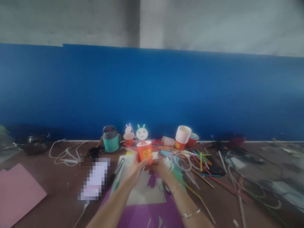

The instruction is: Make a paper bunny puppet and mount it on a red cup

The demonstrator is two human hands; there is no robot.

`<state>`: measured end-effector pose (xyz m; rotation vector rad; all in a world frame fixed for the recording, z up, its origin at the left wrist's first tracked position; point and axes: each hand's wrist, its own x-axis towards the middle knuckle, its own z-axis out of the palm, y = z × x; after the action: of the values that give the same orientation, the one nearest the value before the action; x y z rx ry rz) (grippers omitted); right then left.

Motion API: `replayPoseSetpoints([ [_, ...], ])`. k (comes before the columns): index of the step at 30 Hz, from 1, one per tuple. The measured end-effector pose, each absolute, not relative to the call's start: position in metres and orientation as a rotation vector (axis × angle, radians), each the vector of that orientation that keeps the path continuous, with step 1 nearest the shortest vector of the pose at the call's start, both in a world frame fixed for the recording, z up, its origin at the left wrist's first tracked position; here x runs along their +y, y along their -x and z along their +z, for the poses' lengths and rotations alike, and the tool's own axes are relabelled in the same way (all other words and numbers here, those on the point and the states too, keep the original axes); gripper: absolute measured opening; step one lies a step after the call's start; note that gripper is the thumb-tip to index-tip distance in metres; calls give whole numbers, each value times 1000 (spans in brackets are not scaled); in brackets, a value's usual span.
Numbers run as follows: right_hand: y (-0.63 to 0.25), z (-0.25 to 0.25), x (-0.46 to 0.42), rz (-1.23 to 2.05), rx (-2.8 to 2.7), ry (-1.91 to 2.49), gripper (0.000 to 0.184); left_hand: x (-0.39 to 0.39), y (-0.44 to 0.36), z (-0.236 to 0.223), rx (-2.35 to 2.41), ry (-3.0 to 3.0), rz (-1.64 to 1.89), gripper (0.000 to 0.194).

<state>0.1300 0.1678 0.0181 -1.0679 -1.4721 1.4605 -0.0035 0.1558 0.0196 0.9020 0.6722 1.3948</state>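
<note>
An orange-red paper cup point(145, 152) with yellow print is held up over the paper sheets, tilted slightly. My left hand point(137, 167) is closed around its lower left side. Out of the cup's mouth rises a white paper rabbit face point(142, 133) with green ears. My right hand point(159, 167) has its fingers curled together just under the cup's base; what they pinch, if anything, is hidden. Below both hands lie a pale sheet point(144, 193) and a purple sheet point(147, 213). Scissors, partly hidden, rest beside my right wrist.
Behind stand a second cup point(128, 139) with a pink-eared rabbit, a teal lidded container point(111, 142) and a stack of paper cups point(182, 137). Colourful straws point(201, 161) and cables spread rightward. A blurred-out phone point(95, 182) and pink paper point(20, 196) lie left. A blue panel point(152, 88) closes the back.
</note>
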Motion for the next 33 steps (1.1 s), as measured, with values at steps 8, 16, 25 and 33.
replayPoseSetpoints([
  [8,-124,14,161,1564,-1577,1193,27,156,3,32,823,-760,1502,45],
  [16,-124,19,156,1652,-1639,1229,19,159,3,28,791,-730,1532,47],
  [25,-127,15,157,1640,-1657,1193,21,155,4,36,804,-762,1550,52],
  [33,-122,11,164,1544,-1482,1115,29,154,1,31,850,-791,1452,53],
])
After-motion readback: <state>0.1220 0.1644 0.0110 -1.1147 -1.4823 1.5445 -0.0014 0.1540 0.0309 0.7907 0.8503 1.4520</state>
